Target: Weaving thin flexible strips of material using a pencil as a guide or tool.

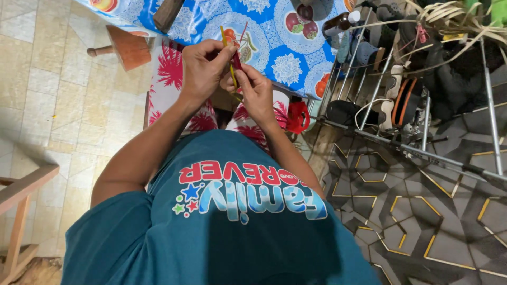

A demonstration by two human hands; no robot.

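Thin coloured strips (233, 58), yellow and red, pinched between both hands above the lap.

The left hand (203, 68) closes its fingertips on the strips near the top; the right hand (257, 92) grips them just below, the two hands touching. Beyond them lies a blue floral tabletop (274, 31); a metal shoe rack (401, 100) stands to the right, a wooden stool (127, 47) to the left.
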